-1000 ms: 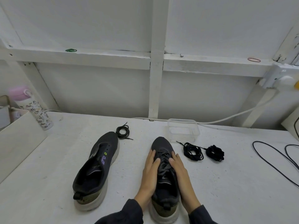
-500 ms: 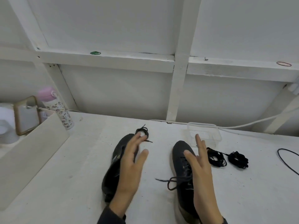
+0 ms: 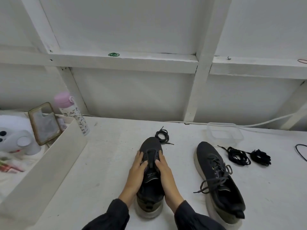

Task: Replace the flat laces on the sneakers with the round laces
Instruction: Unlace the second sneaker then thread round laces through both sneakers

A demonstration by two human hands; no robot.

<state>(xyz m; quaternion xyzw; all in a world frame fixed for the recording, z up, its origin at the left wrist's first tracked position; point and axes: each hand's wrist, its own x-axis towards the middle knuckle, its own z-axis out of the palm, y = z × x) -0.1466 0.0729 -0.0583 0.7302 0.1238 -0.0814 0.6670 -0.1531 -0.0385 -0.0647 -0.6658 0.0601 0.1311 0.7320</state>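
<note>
An unlaced dark sneaker (image 3: 150,145) stands toe-away in front of me. My left hand (image 3: 136,173) holds its left side and my right hand (image 3: 166,175) its right side, thumbs at the edges of the tongue opening. To the right lies the second dark sneaker (image 3: 216,178), its grey lace (image 3: 214,180) still threaded but untied, ends trailing left. A coiled black lace (image 3: 162,135) lies just beyond the held sneaker's toe. Two bundles of black laces (image 3: 238,156) (image 3: 260,157) sit right of the second sneaker.
A clear plastic container (image 3: 224,133) stands at the back right by the wall. A pink-capped bottle (image 3: 71,112) and a white box wall (image 3: 49,160) bound the left side. A black cable (image 3: 301,152) loops at the far right edge.
Both hands left the laced sneaker, its lace now hanging untied, and moved left onto the unlaced sneaker. My view swung left with them.
</note>
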